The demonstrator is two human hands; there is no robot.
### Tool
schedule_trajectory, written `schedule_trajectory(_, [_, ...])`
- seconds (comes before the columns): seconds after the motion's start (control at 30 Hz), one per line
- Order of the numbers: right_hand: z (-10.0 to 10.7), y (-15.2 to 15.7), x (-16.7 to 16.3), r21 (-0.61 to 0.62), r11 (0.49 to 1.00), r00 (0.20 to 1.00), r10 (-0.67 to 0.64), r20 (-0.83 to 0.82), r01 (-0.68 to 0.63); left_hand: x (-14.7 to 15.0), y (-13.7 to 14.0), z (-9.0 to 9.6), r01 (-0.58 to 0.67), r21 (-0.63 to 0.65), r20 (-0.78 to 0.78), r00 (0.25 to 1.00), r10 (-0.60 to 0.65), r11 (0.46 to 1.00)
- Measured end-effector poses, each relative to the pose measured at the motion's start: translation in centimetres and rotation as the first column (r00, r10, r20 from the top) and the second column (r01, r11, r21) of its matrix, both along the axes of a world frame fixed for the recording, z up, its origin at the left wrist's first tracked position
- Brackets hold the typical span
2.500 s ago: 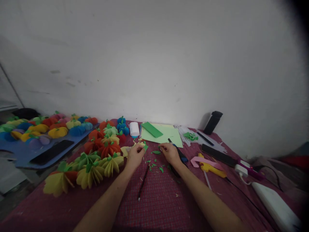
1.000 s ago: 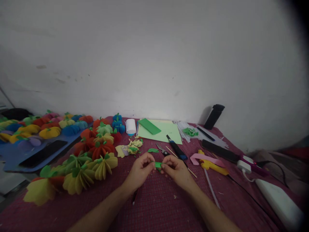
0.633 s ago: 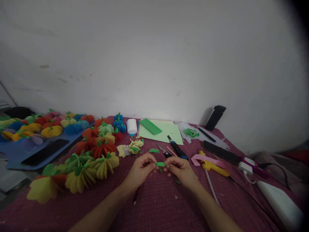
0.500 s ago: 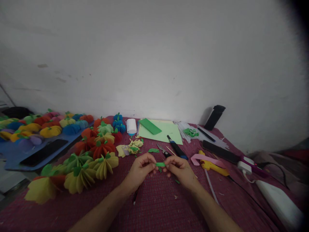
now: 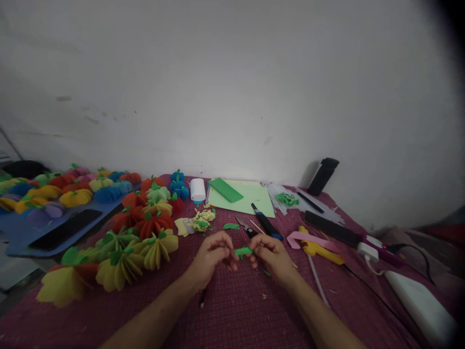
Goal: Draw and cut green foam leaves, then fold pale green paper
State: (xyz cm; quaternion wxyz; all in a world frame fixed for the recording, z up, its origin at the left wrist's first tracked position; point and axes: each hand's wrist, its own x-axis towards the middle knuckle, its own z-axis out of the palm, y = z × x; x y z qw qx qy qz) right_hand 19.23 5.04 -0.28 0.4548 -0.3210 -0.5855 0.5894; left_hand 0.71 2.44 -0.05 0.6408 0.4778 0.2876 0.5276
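A small strip of green paper is pinched at its two ends over the middle of the table. The fingertips of my left hand close on one end, and my right hand grips the other between thumb and fingers. Just beyond the hands lie a pair of scissors and a green paper leaf. Behind my right hand rests a utility knife with a dark handle. Part of a thin dark stick shows below my left wrist.
Several colourful paper pumpkins crowd the left side. Paper scraps, a white roll and green card lie at the back. On the right are a yellow glue gun, its cord, a pink strip and a white box-like device.
The green strip has turned slightly between my fingers and now shows a more ragged, wider face. Both hands stay in nearly the same place.
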Motion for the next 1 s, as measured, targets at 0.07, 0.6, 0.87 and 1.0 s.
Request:
schedule_trajectory(0.07, [0.3, -0.2, 0.1, 0.056, 0.998, 0.997, -0.003, 0.074, -0.001, -0.1, 0.0, 0.0, -0.032, -0.033, 0.012, 0.999, 0.032, 0.999])
schedule_trajectory(0.6, [0.4, -0.8, 0.0, 0.425, 0.901, 0.913, -0.099, 0.396, -0.087, 0.6, -0.2, -0.5, 0.139, -0.180, -0.361, 0.912, -0.197, 0.974])
schedule_trajectory(0.87, [0.6, 0.8, 0.5, 0.046, 0.984, 0.972, -0.176, 0.156, 0.171, 0.5, 0.1, -0.6, 0.075, -0.113, -0.331, 0.937, -0.109, 0.991])
schedule_trajectory(1.0, [-0.1, 0.5, -0.1, 0.027, 0.999, 0.963, -0.051, 0.264, 0.045, 0.6, 0.2, -1.0, 0.068, -0.077, -0.347, 0.934, -0.090, 0.995])
